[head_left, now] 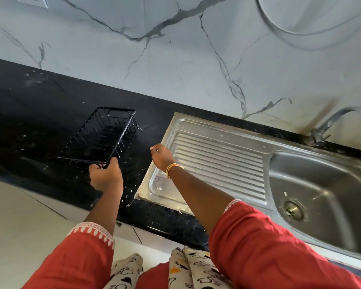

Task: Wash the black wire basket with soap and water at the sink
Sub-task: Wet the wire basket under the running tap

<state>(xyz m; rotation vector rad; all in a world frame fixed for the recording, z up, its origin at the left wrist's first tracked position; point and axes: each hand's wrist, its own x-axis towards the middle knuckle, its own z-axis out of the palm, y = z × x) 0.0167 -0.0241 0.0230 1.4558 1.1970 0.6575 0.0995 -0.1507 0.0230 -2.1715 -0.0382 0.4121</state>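
Observation:
The black wire basket (100, 135) is on the wet black counter (29, 113), left of the steel sink (321, 184). My left hand (105, 176) grips the near rim of the basket. Beside it, my right hand (162, 156) hovers over the left edge of the ribbed drainboard (217, 167), its fingers loosely curled and holding nothing. The basket has nothing in it.
A curved steel tap (329, 124) rises at the back right of the sink, with the drain (293, 210) in the basin below. A marble-patterned wall backs the counter. A hose loops at the top right. Water drops spot the counter near the basket.

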